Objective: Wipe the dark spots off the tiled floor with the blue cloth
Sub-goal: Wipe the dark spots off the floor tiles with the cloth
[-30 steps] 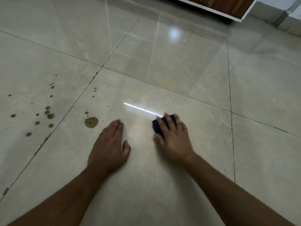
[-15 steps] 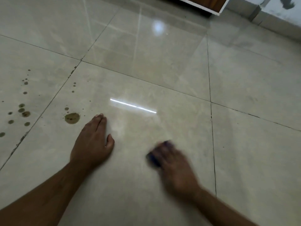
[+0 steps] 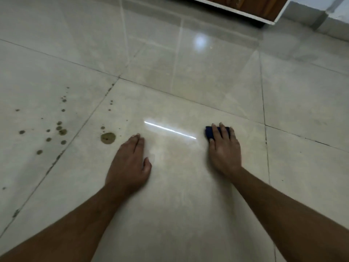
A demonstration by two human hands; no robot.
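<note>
While the right hand [image 3: 224, 148] presses flat on the blue cloth [image 3: 209, 133], the cloth sits on the shiny tiled floor [image 3: 188, 205], well apart from the dark spots. The fingers lie spread over the cloth and push it down; they are not curled tight around it, and only its far edge peeks out. The left hand [image 3: 128, 163] rests open and flat on the floor with nothing in it, just beside the biggest spot [image 3: 108, 138]. More small spots [image 3: 60, 129] are scattered to the left, across the tile line.

The cloth looks soft and light (it squashes under the palm), so I think it will slide easily on this smooth floor. It seems best to hold it under a flat palm, so it does not bunch up or slip out.

There are no bowls or buckets to see here. A wooden cabinet [image 3: 260, 6] stands at the far edge.
</note>
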